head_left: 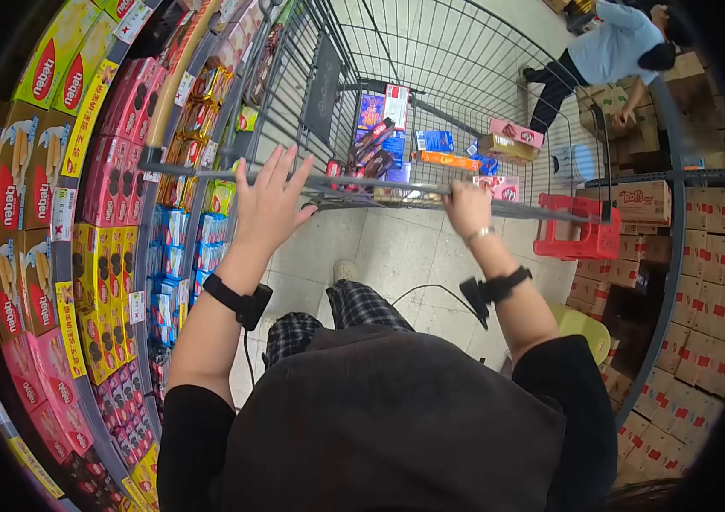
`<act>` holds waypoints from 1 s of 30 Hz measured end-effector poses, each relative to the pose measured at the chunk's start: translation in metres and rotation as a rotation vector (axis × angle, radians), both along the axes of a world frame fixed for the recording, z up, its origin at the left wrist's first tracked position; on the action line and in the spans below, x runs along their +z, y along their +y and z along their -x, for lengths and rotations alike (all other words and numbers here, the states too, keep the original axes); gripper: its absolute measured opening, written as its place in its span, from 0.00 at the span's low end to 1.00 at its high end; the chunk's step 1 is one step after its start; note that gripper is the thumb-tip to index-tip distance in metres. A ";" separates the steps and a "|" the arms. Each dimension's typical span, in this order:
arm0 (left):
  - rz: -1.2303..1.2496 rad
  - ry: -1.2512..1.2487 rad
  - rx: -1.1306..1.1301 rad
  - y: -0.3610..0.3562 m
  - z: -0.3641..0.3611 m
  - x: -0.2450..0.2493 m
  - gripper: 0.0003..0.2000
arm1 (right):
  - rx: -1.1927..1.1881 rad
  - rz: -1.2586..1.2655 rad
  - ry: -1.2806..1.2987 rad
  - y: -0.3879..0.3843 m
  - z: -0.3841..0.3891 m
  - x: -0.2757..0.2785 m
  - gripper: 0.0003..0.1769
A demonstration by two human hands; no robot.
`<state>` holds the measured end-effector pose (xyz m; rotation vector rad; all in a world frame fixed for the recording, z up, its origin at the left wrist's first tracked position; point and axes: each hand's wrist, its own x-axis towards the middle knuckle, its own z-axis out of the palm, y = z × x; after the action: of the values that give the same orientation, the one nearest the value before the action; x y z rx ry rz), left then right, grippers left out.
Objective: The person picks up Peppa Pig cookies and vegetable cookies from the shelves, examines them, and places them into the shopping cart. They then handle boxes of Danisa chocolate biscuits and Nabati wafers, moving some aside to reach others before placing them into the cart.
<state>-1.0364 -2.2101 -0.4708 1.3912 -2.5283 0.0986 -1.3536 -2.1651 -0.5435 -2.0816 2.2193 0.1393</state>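
Observation:
My left hand (270,202) is raised with fingers spread, its palm at the left part of the grey handle bar (379,189) of a wire shopping cart (456,77), holding nothing. My right hand (467,207) is closed around the same bar further right. Inside the cart lie several snack packs: blue boxes (384,119), an orange pack (448,160), a pink box (516,132). Both wrists carry black bands.
Shelves (106,213) on the left are packed with yellow, pink, red and blue biscuit boxes. A red plastic stool (576,230) and stacked cartons (678,282) stand on the right. Another person (610,51) bends over cartons at the far right.

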 end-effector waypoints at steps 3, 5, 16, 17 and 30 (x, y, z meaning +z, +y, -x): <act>-0.076 -0.098 0.027 0.003 -0.021 -0.017 0.16 | 0.113 -0.113 -0.112 0.038 -0.020 0.018 0.11; -0.012 -0.134 0.085 0.022 -0.034 -0.022 0.13 | 0.247 -0.337 -0.348 0.042 -0.020 0.050 0.19; 0.114 -0.243 0.183 0.101 -0.110 -0.021 0.13 | 0.586 -0.936 -0.519 -0.195 -0.123 0.057 0.27; 0.117 -0.260 0.179 0.107 -0.117 -0.021 0.12 | 0.680 -0.864 -0.419 -0.199 -0.137 -0.001 0.30; -0.121 -0.422 0.147 0.130 -0.144 -0.010 0.06 | 0.702 -0.703 0.177 0.009 -0.193 -0.327 0.56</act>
<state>-0.8924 -2.0804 -0.4812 1.7633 -2.7974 0.3001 -1.1609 -2.1559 -0.8709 -2.3057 1.1105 1.0063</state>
